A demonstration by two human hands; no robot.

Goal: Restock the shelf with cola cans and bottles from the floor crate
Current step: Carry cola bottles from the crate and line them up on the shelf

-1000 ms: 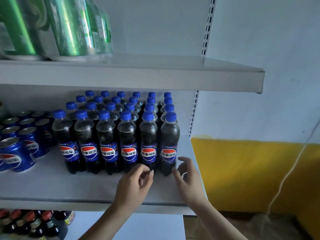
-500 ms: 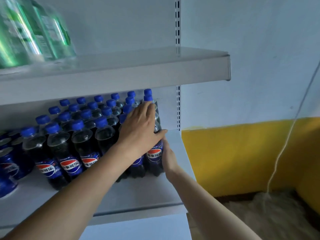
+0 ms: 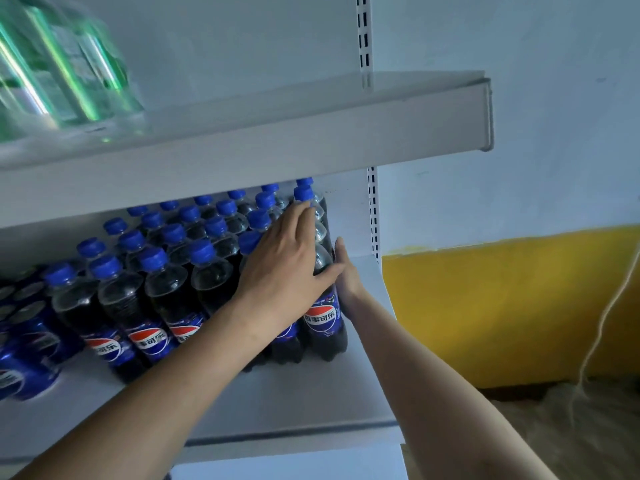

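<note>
Two hands braced the cola bottles (image 3: pixel 162 289), likely to align rows: left hand (image 3: pixel 287 268) flat atop, fingers straight; right hand (image 3: pixel 348 275) pressing straight-fingered at 3 o'clock.

shelf (image 3: pixel 294 403) | cola bottles (image 3: pixel 162 296) in rows | blue cans (image 3: pixel 24 372) left, blurred, likely cola

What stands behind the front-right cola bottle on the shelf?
Behind that bottle, more blue-capped bottles run toward the rear panel. The left hand lies over them, hiding the nearest caps, so their count is unclear.
</note>
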